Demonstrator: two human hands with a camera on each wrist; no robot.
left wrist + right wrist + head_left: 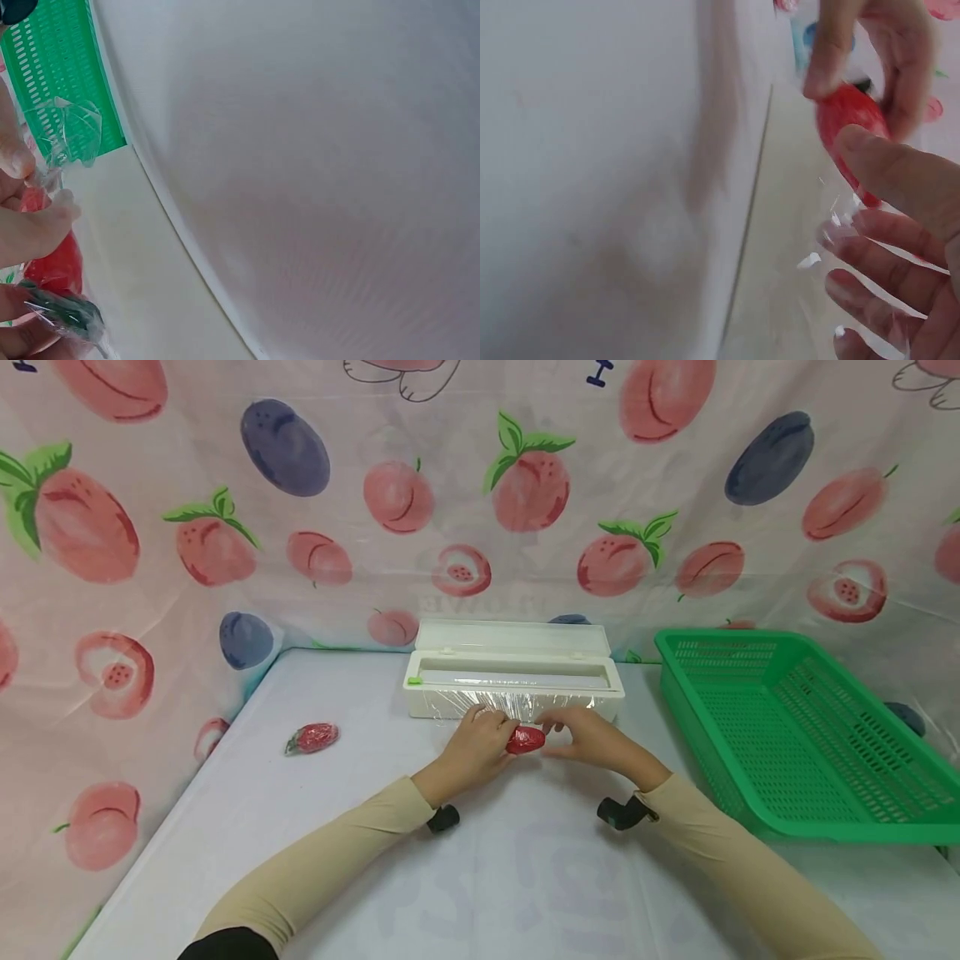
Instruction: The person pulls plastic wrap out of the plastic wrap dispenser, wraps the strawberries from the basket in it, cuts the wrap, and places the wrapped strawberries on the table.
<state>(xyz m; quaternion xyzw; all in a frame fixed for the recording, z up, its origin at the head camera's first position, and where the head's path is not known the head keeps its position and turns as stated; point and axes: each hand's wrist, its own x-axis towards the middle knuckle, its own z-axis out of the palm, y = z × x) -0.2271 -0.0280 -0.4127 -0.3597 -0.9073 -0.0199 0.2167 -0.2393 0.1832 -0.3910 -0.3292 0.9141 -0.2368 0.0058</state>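
Observation:
In the head view, a strawberry in cling film is held by my left hand, low in front of a white film box. My left thumb and fingers grip its red body near the dark green leafy end, as the left wrist view shows; loose film bunches past the other end. Beside that end is my right hand. In the right wrist view its thumb lies over the red strawberry, while its fingers spread apart below, among clear film.
Another film-wrapped strawberry lies on the white table at the left. A green slotted basket stands at the right. The box's lid is raised, with film drawn down its front. Behind hangs a fruit-print cloth.

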